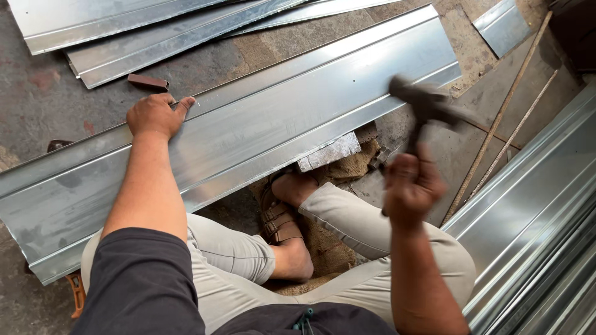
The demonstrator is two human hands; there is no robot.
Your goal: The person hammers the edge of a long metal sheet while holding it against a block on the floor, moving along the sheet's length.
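Left hand (155, 115): rests w/ knuckles up on the far flange of the long shiny galvanised sheet-metal panel (248, 136); fingers curled over a small thin pin-like item, too small to identify. Grip: clenched, pressing on the panel edge.
Right hand (411, 186): raised above the right knee, motion-blurred. Grip: clenched round the handle of a dark-headed hammer (425, 105); hammer head sits over the panel's near edge, toward its right end; contact w/ metal can't be told due to blur.
Panel position: lies diagonally across the grey concrete floor (37, 93), low-left to upper-right, just in front of the person's legs; folded ribs run along both long edges; near edge rests on a pale rectangular stone block (329, 152).
Block: sits on brown burlap sacking (354, 164), beside the sandalled foot (285, 205).
Posture: person seated on floor, legs crossed, beige trousers, dark top.
Far side: stack of similar bright folded metal sheets (155, 31), upper left; small reddish-brown flat bar piece (148, 81) on floor just beyond left hand.
Right side: more ribbed shiny metal panels (534, 211) stacked along the edge; two thin rusty rods (503, 118) lying on floor, near hammer.
Upper right: short offcut of silver sheet (501, 26), well apart from hands.
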